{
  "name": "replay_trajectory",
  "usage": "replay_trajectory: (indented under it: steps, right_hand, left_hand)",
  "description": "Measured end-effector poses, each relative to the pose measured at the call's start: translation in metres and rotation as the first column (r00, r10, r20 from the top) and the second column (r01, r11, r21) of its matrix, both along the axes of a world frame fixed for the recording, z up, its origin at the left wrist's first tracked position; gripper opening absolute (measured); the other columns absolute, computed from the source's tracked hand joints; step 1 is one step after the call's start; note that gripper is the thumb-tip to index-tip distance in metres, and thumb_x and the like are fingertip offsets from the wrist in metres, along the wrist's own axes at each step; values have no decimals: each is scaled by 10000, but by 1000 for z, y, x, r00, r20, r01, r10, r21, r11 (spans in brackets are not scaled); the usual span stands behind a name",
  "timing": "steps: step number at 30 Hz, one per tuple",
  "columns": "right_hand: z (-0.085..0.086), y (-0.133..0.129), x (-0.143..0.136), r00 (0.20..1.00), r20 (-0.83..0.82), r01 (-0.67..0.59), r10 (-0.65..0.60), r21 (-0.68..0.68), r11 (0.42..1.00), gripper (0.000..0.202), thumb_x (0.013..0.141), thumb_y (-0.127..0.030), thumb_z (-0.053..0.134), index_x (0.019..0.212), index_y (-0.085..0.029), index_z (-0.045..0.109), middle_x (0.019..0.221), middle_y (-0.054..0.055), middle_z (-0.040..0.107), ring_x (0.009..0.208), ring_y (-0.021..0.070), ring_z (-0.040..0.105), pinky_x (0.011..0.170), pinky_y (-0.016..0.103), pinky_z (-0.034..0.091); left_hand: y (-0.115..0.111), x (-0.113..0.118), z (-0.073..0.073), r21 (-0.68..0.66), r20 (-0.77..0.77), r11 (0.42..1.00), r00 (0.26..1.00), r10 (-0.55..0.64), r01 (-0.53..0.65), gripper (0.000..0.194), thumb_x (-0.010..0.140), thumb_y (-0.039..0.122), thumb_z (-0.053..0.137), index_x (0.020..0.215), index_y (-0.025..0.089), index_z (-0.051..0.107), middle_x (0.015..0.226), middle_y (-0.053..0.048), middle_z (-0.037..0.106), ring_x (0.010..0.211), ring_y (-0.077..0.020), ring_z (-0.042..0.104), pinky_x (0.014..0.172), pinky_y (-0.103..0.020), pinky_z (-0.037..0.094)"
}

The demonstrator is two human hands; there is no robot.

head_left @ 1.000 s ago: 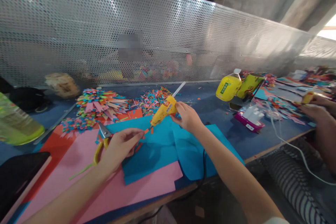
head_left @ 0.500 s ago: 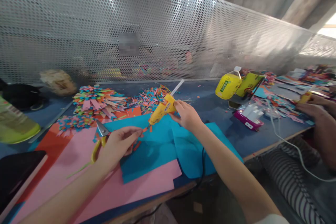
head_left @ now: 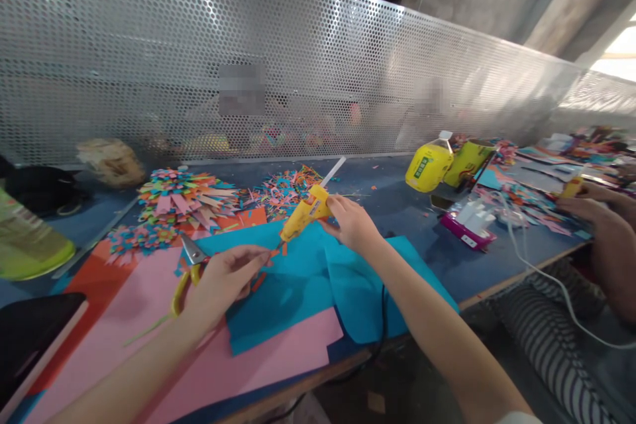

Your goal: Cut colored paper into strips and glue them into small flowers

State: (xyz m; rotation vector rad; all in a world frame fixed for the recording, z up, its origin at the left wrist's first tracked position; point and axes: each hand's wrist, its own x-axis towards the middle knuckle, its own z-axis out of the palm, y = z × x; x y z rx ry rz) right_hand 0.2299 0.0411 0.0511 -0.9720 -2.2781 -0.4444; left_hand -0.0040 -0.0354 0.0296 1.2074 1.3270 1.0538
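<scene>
Glue gun (head_left: 304,214) is in the right hand (head_left: 354,224), whose fingers close round its grip, with a pale stick (head_left: 332,172) jutting from its back and its nozzle slanting down to the fingertips of the left hand (head_left: 224,278), which pinch a small orange strip (head_left: 275,254) at the nozzle's tip. Under and between the hands lies blue paper (head_left: 293,291), while scissors (head_left: 195,253) lie just beside the left hand, on its outer side. Paper scraps (head_left: 283,191) are heaped beyond both hands, and a yellow bottle (head_left: 428,167) stands well beyond the right hand, farther to the right.
</scene>
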Motion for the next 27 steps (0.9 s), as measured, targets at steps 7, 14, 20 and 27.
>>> replay_trajectory:
  steps: [7,14,20,27]
  right_hand:
    - [0,1,1,1000,3,1,-1,13,1000,259,809,-299,495,998,-123,488,961,139,601,893,231,575,734,334,478]
    - [2,2,1,999,25,29,-27,-77,997,278,824,-320,459,1026,-130,473,991,139,581,931,228,551,769,336,453]
    - [0,13,15,888,18,423,-460,-428,799,325,790,-372,472,1013,-135,472,972,121,574,879,222,560,703,295,429]
    - [-20,28,34,665,103,657,-740,-552,513,386,727,-389,529,962,-83,519,881,190,582,819,302,565,647,381,413]
  left_hand:
    - [-1,-1,1,6,-3,1000,1000,-9,9,355,644,445,632,837,148,611,714,-17,622,337,-7,341,305,-140,199]
    - [-1,2,3,9,-3,1000,1000,-23,23,371,623,455,644,818,141,618,627,-8,612,334,-19,347,296,-145,214]
    - [-1,0,1,42,-29,998,999,-35,37,386,663,463,617,879,144,593,757,-40,626,366,-17,374,313,-142,231]
    - [6,-6,-7,87,-71,995,997,-37,43,386,679,462,601,924,164,587,830,-54,635,353,-13,354,327,-165,228]
